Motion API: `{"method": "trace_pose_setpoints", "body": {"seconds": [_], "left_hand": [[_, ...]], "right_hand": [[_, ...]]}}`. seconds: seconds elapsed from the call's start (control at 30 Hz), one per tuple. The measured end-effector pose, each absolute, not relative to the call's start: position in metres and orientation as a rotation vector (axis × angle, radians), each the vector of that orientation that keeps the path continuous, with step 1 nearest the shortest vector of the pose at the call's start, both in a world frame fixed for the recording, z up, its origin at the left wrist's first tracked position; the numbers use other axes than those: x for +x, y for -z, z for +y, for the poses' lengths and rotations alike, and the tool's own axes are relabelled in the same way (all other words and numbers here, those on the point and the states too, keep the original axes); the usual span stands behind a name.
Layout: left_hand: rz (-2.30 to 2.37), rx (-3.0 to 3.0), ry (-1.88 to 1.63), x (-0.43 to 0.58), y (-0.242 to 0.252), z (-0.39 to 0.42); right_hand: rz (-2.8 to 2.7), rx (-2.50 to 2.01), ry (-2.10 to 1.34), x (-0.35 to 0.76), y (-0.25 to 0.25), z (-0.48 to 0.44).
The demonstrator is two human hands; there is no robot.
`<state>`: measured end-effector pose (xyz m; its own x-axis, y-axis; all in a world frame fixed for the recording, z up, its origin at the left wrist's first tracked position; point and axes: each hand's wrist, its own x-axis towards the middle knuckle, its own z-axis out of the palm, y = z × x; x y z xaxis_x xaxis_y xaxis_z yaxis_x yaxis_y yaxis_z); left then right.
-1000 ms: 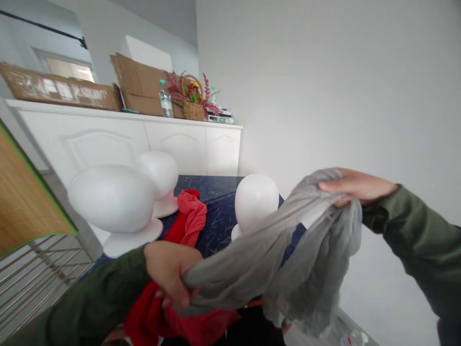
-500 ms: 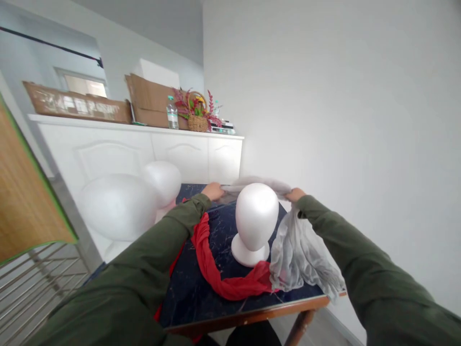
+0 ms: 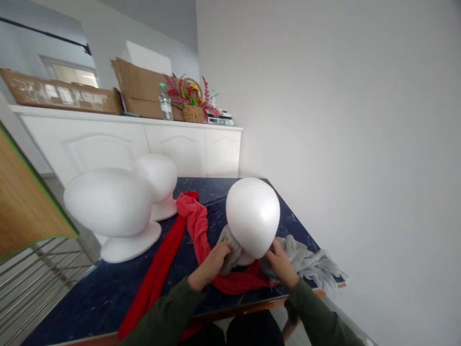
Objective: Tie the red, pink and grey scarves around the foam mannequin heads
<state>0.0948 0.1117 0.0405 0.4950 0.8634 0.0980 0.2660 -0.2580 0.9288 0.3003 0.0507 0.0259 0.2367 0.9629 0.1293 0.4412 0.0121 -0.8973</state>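
Observation:
A white foam mannequin head [image 3: 252, 214] stands upright near the table's front edge. The grey scarf [image 3: 230, 247] passes behind it at neck height, with its fringed end lying on the table at the right. My left hand [image 3: 212, 263] is closed on the scarf just left of the neck. On the other side, my right hand [image 3: 281, 262] grips the scarf close under the head; its fingertips are partly hidden. A red scarf [image 3: 234, 283] lies in a curve around the base, beneath both hands.
Two more white foam heads, a large one [image 3: 108, 202] and one behind it [image 3: 156, 178], stand on the dark blue table [image 3: 212, 190] at left. A metal rack [image 3: 46, 269] is at far left. A white cabinet [image 3: 176, 144] holds boxes, a bottle [image 3: 165, 102] and a flower basket [image 3: 193, 113].
Both hands have come from behind the head toward me and lower, drawing the grey scarf around the neck. The view has shifted slightly, showing more of the table at left.

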Motion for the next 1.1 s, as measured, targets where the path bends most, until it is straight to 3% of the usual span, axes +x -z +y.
{"method": "trace_pose_setpoints", "body": {"seconds": [0.23,0.47,0.67,0.9,1.1], "left_hand": [[1.104,1.991,-0.840,0.135,-0.026,0.113],[1.133,2.171,-0.937,0.135,-0.016,0.112],[1.388,2.324,-0.995,0.117,-0.004,0.060],[1.034,2.530,-0.566,0.084,0.003,0.039],[0.923,2.273,-0.614,-0.016,-0.021,0.079]], "right_hand": [[-1.686,-1.673,-0.477,0.259,-0.029,0.058],[-1.628,-1.629,-0.658,0.245,-0.041,0.054],[-1.580,-1.754,-0.511,0.248,-0.028,0.071],[-1.553,-1.811,-0.486,0.259,-0.018,0.083],[-1.506,-1.838,-0.504,0.264,-0.017,0.089]]}}
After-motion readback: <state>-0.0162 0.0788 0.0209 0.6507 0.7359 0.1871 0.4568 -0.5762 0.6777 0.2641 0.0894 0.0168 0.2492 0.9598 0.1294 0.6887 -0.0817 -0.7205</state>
